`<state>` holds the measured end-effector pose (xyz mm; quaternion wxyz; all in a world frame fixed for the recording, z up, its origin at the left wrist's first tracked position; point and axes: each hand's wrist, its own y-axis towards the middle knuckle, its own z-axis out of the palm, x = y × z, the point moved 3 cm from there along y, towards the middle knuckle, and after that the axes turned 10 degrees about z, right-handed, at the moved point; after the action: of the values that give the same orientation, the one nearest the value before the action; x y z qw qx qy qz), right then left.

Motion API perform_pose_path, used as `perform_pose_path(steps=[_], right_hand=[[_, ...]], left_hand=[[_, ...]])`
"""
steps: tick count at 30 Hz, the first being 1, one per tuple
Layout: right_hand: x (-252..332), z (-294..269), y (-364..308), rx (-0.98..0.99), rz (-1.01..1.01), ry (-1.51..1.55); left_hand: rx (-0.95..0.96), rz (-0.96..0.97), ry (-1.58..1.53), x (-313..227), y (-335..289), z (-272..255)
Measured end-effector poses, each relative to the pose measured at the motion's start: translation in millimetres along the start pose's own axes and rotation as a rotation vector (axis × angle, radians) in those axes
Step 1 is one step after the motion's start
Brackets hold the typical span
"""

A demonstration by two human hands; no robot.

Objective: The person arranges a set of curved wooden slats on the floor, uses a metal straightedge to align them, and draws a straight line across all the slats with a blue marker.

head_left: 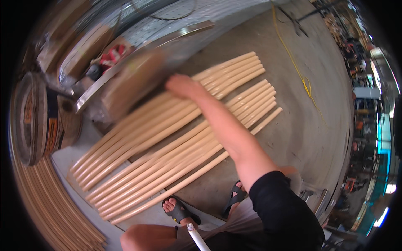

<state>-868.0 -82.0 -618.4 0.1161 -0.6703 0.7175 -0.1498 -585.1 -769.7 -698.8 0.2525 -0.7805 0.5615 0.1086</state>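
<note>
My right hand (183, 86) reaches out over the far group of pipes, its fingers closed at the near end of a cardboard package (136, 83). The brown package is smeared by motion and seems partly wrapped in clear plastic. Below my forearm lie long, glossy beige pipes: a far group (167, 115) and a near group (167, 152), side by side with a narrow gap between. One more pipe (167, 192) lies a little apart, nearest my feet. My left hand does not show.
A round bucket-like container (46, 119) stands at the left. More brown pipes (58, 205) lie below it. Wrapped cardboard packages (86, 48) and a red bundle (113, 56) sit at the upper left. A yellow cord (293, 54) crosses the concrete floor. A white cigarette (197, 237) shows at the bottom.
</note>
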Motion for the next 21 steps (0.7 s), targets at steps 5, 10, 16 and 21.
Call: perform_pose_path(steps=[5,10,16,21], right_hand=[[-25,34,4,-0.039,0.014,0.185],[4,20,15,0.028,0.137,0.367],[-36,79,19,0.002,0.125,0.412],[-42,-22,-22,-0.063,-0.035,0.444]], left_hand=[[-0.004,0.169,0.0,-40,42,0],[0.036,0.393,0.069,-91,87,-38],[0.177,0.752,0.175,-206,105,-4],[0.016,0.918,0.192,-313,146,-30]])
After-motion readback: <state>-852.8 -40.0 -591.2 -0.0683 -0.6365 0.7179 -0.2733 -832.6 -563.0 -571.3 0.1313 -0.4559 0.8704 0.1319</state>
